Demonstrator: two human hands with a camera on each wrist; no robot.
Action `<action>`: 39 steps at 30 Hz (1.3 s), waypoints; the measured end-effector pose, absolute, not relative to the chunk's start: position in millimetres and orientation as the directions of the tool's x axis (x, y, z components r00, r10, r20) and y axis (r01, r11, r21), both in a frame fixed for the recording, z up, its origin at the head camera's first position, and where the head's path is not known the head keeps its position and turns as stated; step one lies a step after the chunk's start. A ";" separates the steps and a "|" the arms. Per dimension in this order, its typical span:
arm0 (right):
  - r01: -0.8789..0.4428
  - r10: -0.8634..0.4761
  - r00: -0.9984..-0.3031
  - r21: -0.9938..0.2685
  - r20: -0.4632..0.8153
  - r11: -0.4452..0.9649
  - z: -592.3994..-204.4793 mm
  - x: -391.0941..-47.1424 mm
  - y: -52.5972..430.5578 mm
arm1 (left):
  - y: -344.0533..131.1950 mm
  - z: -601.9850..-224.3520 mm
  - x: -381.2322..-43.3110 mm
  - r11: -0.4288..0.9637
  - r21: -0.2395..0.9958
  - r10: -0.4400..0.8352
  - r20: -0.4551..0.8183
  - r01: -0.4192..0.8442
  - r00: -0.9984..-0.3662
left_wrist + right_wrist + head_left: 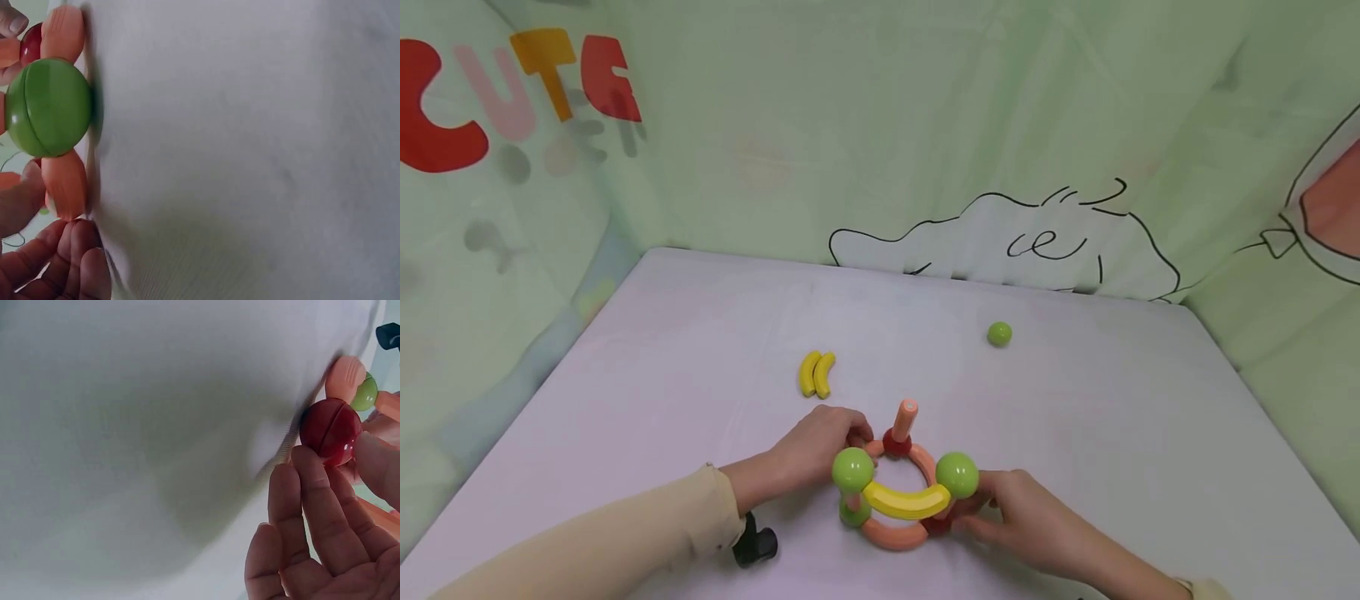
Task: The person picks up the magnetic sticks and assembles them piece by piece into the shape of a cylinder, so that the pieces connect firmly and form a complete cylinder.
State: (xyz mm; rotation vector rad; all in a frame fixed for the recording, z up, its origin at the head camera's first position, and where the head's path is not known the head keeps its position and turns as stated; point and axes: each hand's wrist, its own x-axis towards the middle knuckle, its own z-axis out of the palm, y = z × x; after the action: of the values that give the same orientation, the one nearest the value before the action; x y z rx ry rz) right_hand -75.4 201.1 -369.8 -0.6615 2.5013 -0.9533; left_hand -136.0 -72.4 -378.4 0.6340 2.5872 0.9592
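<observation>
One construction of balls and rods (895,536), standing on the white table (700,333) between both hands; orange curved pieces form its base ring, one orange rod (906,419) rises from a far red ball, and a yellow curved bar (907,502) bridges two upper green balls (853,469); left hand (820,442), thumb and fingers pinching an orange base piece (64,185); right hand (1037,525), thumb and fingertips gripping a near red ball (331,432); two loose yellow pieces (808,372), side by side beyond the left hand; one loose green ball (1000,334), farther back, to the right.

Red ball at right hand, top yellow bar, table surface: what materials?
Red ball: glossy, likely plastic; sharp highlights, a seam line. Yellow bar: smooth, probably plastic too, by its soft sheen. Table surface: matte, perhaps cloth; fine ribbing, no shine.
</observation>
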 end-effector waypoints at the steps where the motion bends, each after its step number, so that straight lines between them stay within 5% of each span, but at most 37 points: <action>1: -0.288 -0.553 -0.813 -0.698 -0.184 0.656 -369.5 -75.0 201.0 | -73.0 -378.4 -136.4 0.676 0.674 0.506 -0.131 0.297 -0.853; 15: -0.241 -0.453 -0.868 -0.625 -0.203 0.742 -364.2 -109.8 180.9 | -76.2 -376.2 -142.3 0.661 0.701 0.538 -0.195 0.267 -0.820; 25: -0.193 -0.397 -0.885 -0.583 -0.244 0.789 -367.3 -118.3 166.8 | -109.4 -364.1 -132.3 0.664 0.675 0.655 -0.317 0.322 -0.686; 30: -0.195 -0.401 -0.885 -0.595 -0.235 0.780 -369.2 -118.5 168.9 | -105.0 -371.3 -122.7 0.568 0.713 0.728 -0.203 0.411 -0.655; 39: -0.087 -0.286 -0.920 -0.571 -0.268 0.816 -371.3 -117.0 168.2 | -99.5 -379.8 -120.8 0.566 0.656 0.672 -0.016 0.500 -0.740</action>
State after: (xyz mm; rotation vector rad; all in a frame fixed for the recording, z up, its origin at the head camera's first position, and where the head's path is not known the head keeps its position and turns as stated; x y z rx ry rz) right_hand -117.0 168.2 -371.3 -0.2822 2.6579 -0.8120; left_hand -120.8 -99.5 -379.8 0.9712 2.5368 0.9399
